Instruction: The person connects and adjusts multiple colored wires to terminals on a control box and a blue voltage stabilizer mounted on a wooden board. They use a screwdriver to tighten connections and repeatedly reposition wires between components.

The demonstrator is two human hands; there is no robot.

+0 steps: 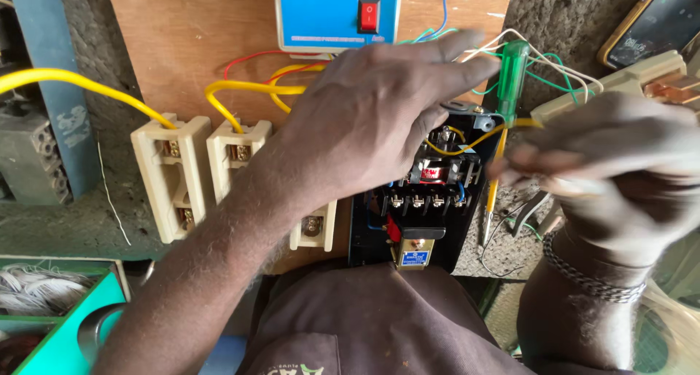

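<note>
Fingers of the left hand lay spread and loose over the black contactor box at the lower right edge of the wooden board, gripping nothing. The right hand was pinched shut on a thin yellow wire running into that box, beside a green-handled screwdriver. Cream fuse holders sat along the board's lower left.

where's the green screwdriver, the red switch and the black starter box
green screwdriver point(512, 72), head view, on its translucent green handle
red switch point(369, 15), head view, on the rocker's face
black starter box point(426, 200), head view, on its terminal row
</note>
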